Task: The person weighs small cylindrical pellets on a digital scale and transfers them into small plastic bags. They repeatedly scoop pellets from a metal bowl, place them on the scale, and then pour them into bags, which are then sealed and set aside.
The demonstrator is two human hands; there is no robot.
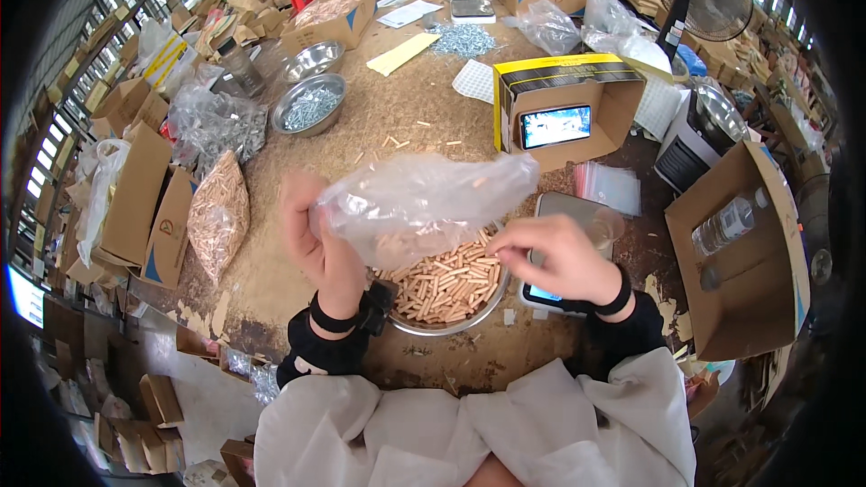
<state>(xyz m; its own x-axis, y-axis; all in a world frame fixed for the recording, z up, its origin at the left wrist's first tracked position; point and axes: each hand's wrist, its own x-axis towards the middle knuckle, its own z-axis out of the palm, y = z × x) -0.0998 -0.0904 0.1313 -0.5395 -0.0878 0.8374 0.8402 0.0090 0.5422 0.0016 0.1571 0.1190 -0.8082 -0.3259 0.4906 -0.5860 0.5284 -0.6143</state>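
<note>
A clear plastic bag (424, 198) stretches across the space above a metal bowl (451, 330), its left end gripped in my left hand (320, 239). The bag looks nearly empty, with a few small pieces against its film. Short wooden dowels (442, 289) heap up in the bowl and are partly covered by the bag. Over the bowl's right rim, my right hand (564, 261) has its thumb and fingertips pinched together; what lies between them is too small to make out. Beneath that hand is a digital scale (573, 207), partly hidden.
A bag of dowels (219, 216) lies at the left. Behind it stands a bowl of screws (311, 106). A phone (555, 126) leans inside an open carton (622, 99). Small zip bags (609, 188) lie beside the scale. Another carton (740, 307) holding a plastic bottle (722, 227) stands right.
</note>
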